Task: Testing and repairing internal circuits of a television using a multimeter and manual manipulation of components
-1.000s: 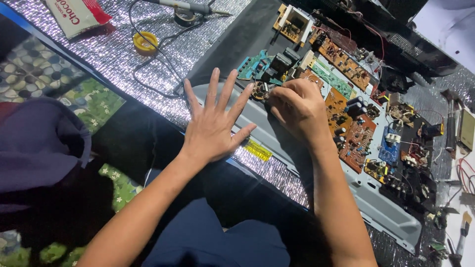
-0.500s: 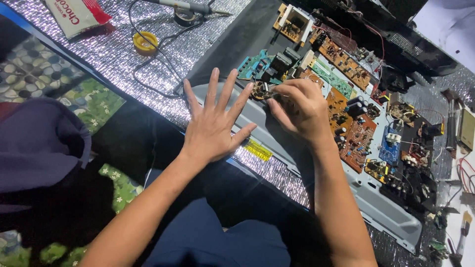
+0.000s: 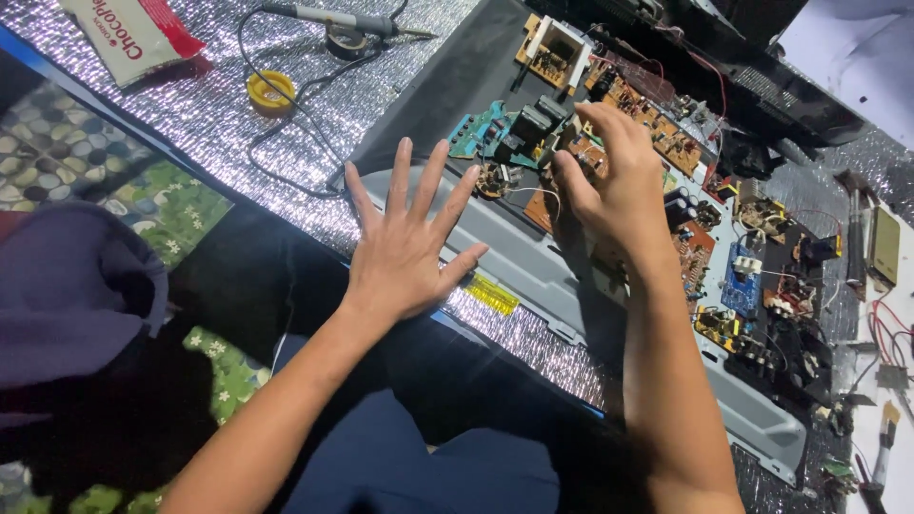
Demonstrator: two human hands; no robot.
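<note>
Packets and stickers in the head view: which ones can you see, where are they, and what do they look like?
Snack packet: top left on the silver mat, flat pouch, white with a red end.
Yellow label: on the near edge of the grey chassis, right of the left hand, a small rectangle.
No screens or signs visible.

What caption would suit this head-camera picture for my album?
Left hand spread flat on grey metal chassis; right hand fingers orange-brown circuit boards, soldering iron lying nearby.

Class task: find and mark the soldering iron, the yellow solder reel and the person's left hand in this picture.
Soldering iron (image 3: pixel 335 17), head view, on its grey handle.
Solder reel (image 3: pixel 269 91), head view, on its yellow rim.
Left hand (image 3: pixel 405 249), head view, on the back of the hand.
</note>
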